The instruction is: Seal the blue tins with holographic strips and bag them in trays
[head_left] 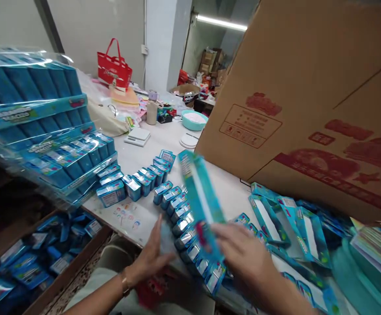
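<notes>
My right hand [243, 256] grips a long teal display tray [201, 197] by its lower end and holds it tilted up over the table; the tray is smeared by motion. My left hand [151, 258] lies flat with fingers stretched out against the near end of a curved row of small blue tins [177, 205]. A second row of blue tins [134, 183] runs toward the back left. More flat teal trays [276, 223] are heaped to the right of my right hand.
A big tilted cardboard box [308, 100] fills the right side. Wrapped stacks of blue packs [42, 131] stand at left, above a carton of loose tins [36, 258]. Farther back sit a small scale [138, 136], a teal bowl [194, 119] and a red bag [114, 70].
</notes>
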Demonstrator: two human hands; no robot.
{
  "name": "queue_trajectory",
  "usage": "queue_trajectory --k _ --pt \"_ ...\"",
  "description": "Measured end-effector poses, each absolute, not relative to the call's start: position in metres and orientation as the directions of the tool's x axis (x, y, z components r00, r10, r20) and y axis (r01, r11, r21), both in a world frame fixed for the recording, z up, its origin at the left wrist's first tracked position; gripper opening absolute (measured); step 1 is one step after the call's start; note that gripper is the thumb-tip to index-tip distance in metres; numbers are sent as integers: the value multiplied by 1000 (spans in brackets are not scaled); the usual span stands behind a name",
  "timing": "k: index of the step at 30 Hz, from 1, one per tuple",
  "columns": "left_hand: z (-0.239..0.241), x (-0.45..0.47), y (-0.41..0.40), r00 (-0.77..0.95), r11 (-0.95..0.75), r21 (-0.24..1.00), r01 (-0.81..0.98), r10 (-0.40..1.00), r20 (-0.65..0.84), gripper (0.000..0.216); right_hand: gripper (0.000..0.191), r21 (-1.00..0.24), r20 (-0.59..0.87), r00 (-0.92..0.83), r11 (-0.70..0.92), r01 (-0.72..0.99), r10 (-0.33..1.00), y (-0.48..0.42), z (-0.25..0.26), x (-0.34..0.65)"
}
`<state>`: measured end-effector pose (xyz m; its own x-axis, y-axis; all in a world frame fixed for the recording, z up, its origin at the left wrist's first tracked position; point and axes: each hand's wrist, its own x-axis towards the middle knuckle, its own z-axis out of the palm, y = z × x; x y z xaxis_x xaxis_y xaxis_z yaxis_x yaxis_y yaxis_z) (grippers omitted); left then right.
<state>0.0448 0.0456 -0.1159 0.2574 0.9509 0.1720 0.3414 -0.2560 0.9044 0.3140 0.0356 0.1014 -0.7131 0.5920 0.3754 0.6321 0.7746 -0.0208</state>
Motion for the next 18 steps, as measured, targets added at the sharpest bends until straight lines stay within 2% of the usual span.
queue_trajectory --k 2,3,5,7,9,12,14,16,18 --pt "-115 11 40 -17 -117 961 250 992 126 76 20 -46 245 -808 839 543 536 19 78 261" --pt "-112 -6 37 -172 -65 978 199 980 100 66 15 -21 202 -840 860 510 503 16 62 240" --pt "-104 -36 35 -401 -21 992 126 913 70 60 9 34 93 -865 867 498 493 19 28 209" --pt "-95 -55 37 -484 -35 991 126 870 92 58 8 71 -18 -862 860 505 507 28 -1 188" --pt "-87 -60 42 -449 -70 980 186 881 148 56 11 85 -107 -848 854 513 519 37 -22 175" --pt "-85 -48 54 -285 -131 915 383 925 252 55 14 83 -202 -826 849 522 527 41 -37 164" --pt "-92 -37 63 -167 -183 850 494 939 299 55 13 35 -221 -822 847 530 524 38 -34 165" --pt "-100 -29 69 -82 -229 800 554 942 326 54 16 -58 -156 -820 824 564 550 38 -19 177" --pt "-103 -25 73 -47 -263 765 588 933 357 56 22 -125 0 -763 757 641 646 45 4 198"
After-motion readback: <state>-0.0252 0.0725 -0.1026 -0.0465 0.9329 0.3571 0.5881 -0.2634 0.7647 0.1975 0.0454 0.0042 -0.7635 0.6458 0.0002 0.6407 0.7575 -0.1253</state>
